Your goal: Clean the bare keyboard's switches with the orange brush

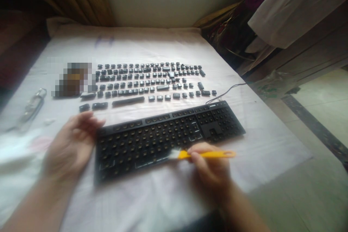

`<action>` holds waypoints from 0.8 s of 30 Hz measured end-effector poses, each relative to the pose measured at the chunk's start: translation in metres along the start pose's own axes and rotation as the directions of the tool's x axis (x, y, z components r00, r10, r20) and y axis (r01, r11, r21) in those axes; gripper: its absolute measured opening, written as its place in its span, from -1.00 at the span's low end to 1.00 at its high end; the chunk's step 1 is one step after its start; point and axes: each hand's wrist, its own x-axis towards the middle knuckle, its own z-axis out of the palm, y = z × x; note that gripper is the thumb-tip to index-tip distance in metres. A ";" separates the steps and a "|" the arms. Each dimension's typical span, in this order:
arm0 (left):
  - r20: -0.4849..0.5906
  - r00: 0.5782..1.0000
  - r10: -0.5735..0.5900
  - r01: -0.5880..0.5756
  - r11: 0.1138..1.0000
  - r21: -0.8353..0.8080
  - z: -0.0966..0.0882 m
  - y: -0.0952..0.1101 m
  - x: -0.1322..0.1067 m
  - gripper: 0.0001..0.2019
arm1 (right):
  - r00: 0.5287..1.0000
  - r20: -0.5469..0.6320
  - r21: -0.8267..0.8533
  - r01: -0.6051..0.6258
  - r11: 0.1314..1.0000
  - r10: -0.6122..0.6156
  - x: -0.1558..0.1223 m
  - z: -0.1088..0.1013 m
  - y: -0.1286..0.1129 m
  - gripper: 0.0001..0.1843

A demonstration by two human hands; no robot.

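Note:
A black keyboard with its keycaps taken off lies on the white cloth, its cable running off to the right. My right hand is closed round a small brush with a yellow handle, its pale bristles resting on the keyboard's front edge. My left hand rests against the keyboard's left end, fingers curled loosely at its corner. Beyond the keyboard, several rows of loose black keycaps are laid out on the cloth.
A blurred-out brown object sits left of the keycaps. A metal tool lies near the cloth's left edge, with crumpled white material below it. Curtains and dark clutter stand at the back right; bare floor lies to the right.

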 end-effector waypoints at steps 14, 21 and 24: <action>0.027 1.000 0.000 0.000 1.000 -0.009 -0.006 -0.001 0.004 -0.84 | 0.989 -0.114 0.028 -0.087 0.996 0.090 0.002 -0.002 -0.001 -0.85; 0.024 1.000 0.002 -0.001 1.000 -0.012 -0.006 -0.001 0.004 -0.84 | 0.879 -0.419 0.032 -0.233 0.972 0.225 0.007 -0.018 0.008 -0.82; 0.016 1.000 0.000 0.001 1.000 -0.014 -0.005 0.000 0.004 -0.81 | 0.909 -0.377 -0.038 -0.210 0.977 0.180 0.005 -0.023 0.009 -0.77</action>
